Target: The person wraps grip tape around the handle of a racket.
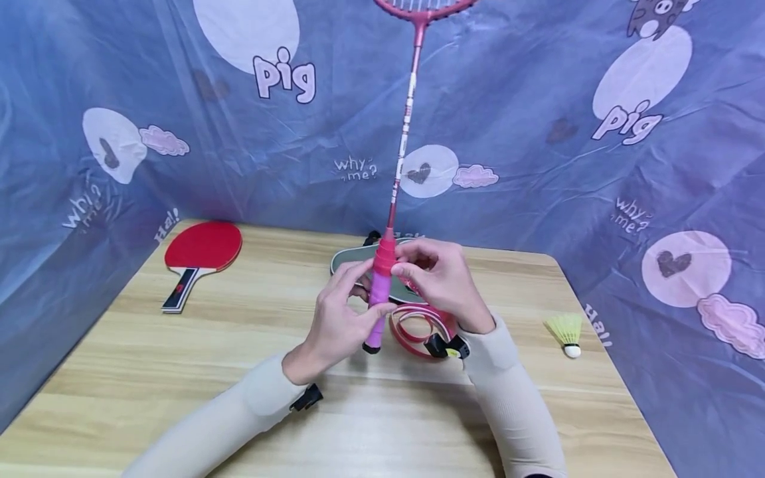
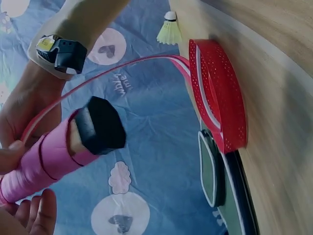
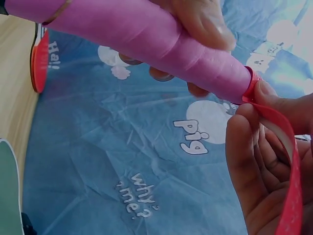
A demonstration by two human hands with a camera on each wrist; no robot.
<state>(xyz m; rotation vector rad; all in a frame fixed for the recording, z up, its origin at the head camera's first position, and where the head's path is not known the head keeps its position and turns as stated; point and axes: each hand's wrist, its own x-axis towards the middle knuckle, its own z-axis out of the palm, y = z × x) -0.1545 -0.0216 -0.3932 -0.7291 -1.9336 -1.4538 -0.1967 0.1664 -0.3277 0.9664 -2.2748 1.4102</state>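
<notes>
A badminton racket (image 1: 402, 146) stands nearly upright in front of me, its handle bound in pinkish-purple wrap (image 3: 137, 39) and its head cut off by the top of the head view. My left hand (image 1: 337, 318) grips that handle, thumb on one side and fingers behind. At the upper end of the wrap, my right hand (image 1: 445, 279) pinches a red perforated grip tape (image 3: 292, 196) against the handle. The tape trails down to a loose coil (image 2: 230, 93) on the table. A black butt cap (image 2: 101, 125) ends the handle.
Left on the wooden table (image 1: 239, 372) lies a red table tennis bat (image 1: 206, 245). A yellow shuttlecock (image 1: 564, 328) rests near the right edge. Behind my hands is a grey-green case (image 1: 352, 255) with pale trim. Blue printed cloth (image 1: 508, 86) surrounds the table's back and sides.
</notes>
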